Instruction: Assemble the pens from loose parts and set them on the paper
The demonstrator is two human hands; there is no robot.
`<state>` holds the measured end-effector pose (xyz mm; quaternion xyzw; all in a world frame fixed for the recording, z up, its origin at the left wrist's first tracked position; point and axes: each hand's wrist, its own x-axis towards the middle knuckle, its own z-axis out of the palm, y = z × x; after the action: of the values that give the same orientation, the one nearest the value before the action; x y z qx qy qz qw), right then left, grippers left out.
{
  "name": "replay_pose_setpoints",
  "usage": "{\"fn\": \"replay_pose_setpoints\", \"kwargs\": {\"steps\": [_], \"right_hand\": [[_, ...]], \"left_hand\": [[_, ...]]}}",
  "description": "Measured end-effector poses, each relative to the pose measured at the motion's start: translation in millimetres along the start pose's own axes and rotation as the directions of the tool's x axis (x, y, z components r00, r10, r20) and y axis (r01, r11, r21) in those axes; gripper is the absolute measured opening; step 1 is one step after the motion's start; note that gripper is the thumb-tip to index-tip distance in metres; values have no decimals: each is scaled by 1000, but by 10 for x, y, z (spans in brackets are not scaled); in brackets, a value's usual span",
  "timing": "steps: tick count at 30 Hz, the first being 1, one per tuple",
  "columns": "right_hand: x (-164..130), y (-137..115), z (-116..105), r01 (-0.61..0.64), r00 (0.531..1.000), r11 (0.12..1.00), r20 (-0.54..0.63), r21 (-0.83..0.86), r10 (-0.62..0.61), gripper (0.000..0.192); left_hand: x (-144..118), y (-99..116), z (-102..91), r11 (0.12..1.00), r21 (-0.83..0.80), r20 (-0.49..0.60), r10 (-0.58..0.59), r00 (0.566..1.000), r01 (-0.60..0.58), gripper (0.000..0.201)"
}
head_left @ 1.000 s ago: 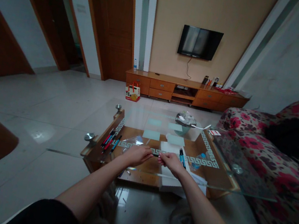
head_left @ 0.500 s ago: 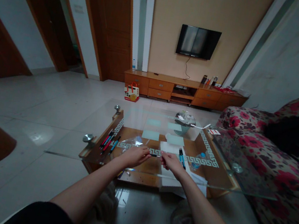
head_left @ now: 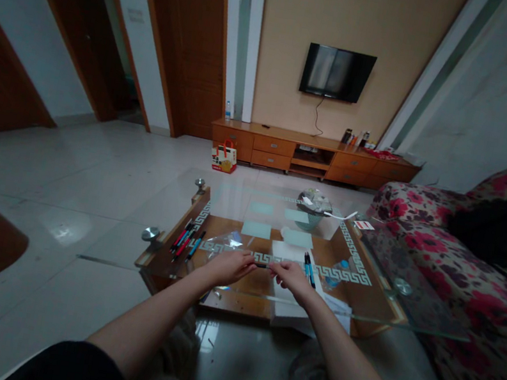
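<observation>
From my head camera I see both my arms stretched out over the clear glass coffee table (head_left: pixel 137 248). My left hand (head_left: pixel 231 265) is curled closed around one end of a thin dark pen (head_left: pixel 262 265), and my right hand (head_left: pixel 290 276) pinches the other end, so the pen runs level between them just above the glass. To my left lies a loose bunch of red, blue and black pens (head_left: pixel 185 240), with a crumpled clear plastic bag (head_left: pixel 224 239) near my left hand. Two blue pens (head_left: pixel 308 267) rest on white paper (head_left: pixel 289 252) beside my right hand. A flowered sofa (head_left: pixel 441 260) stands at the right.
</observation>
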<state>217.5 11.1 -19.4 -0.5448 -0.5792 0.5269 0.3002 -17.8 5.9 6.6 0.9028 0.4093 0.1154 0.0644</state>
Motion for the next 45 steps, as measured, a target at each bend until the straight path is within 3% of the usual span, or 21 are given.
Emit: {"fn": "replay_pose_setpoints", "kwargs": {"steps": [6, 12, 20, 23, 25, 29, 33, 39, 45], "right_hand": [[-6, 33, -9, 58, 998, 993, -14, 100, -57, 31], [29, 32, 15, 39, 995, 984, -100, 171, -22, 32], [49, 13, 15, 39, 992, 984, -126, 177, -16, 31], [90, 56, -52, 100, 980, 993, -179, 65, -87, 29], [111, 95, -111, 176, 951, 975, -232, -133, -204, 20], [100, 137, -190, 231, 901, 833, -211, -503, -378, 11], [73, 116, -176, 228, 913, 799, -163, -556, -373, 15], [121, 97, -79, 261, 894, 722, -122, -640, -432, 18], [169, 74, 15, 240, 914, 731, -106, -639, -392, 23]], "left_hand": [[7, 19, -3, 1000, 11, -5, -19, 1000, 19, 31], [6, 54, -27, 998, 36, -22, -44, 999, 44, 29], [23, 28, -23, 996, 76, -47, -45, 998, 48, 29], [18, -3, -17, 994, 95, -64, -51, 997, 57, 29], [16, -20, -11, 992, 106, -64, -65, 996, 72, 29], [18, -27, 3, 988, 122, -47, -84, 995, 89, 28], [19, -2, -4, 987, 137, -31, -84, 996, 87, 29], [15, 20, -19, 991, 115, -32, -65, 997, 68, 31], [15, 4, -6, 993, 108, -44, -51, 998, 56, 30]]}}
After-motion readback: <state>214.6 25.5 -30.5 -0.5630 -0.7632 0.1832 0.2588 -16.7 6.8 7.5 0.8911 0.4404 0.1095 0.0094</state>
